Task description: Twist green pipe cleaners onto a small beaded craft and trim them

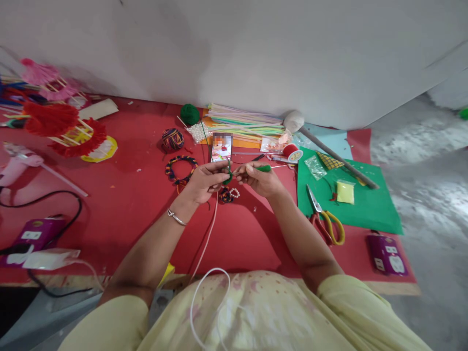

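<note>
My left hand (pixel 205 181) is closed in a pinch on a small green yarn-wrapped ring (pixel 229 176). My right hand (pixel 258 178) is closed on a green-handled crochet hook (pixel 263 168), its tip meeting the ring. A green yarn strand runs back to a green yarn ball (pixel 189 114) by the wall. Below my hands on the red mat (pixel 146 195) lies a small multicolour piece with pearl beads (pixel 228 194). A multicolour yarn ring (pixel 180 169) lies left of my left hand, and a phone (pixel 221 146) stands just beyond my hands.
Scissors (pixel 326 218) and small packets rest on a green sheet (pixel 365 204) at right. A red thread spool (pixel 292 152), a stack of coloured sticks (pixel 244 124), a multicolour yarn ball (pixel 173 138), tassel crafts (pixel 62 124) and a glue gun (pixel 18 165) lie around. A white cable (pixel 208 234) runs toward me.
</note>
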A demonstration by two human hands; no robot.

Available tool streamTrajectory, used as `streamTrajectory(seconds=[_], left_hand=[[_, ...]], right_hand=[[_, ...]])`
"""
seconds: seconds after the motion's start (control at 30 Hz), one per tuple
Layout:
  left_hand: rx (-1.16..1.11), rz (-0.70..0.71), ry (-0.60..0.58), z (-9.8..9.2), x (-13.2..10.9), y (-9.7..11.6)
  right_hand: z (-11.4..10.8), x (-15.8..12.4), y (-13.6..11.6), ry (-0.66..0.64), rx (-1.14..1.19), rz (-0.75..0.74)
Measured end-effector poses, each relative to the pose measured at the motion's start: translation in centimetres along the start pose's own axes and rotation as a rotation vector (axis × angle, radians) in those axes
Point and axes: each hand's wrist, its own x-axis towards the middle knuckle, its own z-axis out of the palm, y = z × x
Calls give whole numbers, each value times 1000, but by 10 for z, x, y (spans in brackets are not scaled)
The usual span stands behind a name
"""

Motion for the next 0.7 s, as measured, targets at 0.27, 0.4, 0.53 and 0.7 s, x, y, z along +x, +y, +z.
streamTrajectory(seconds=[0.27,0.4,0.53,0.7], left_hand=[[18,6,-14,0,-1,0],[-1,-36,-73,-4,-2,3],[-39,-95,-122,-9,-2,3],[-22,-147,-150,-15,1,4]], right_hand=[[3,0,6,-4,-20,-50],[1,-1,12,-26,-93,-129],[-4,-1,10,-147,-171,-268],[-6,2,-7,-262,-355,-383]])
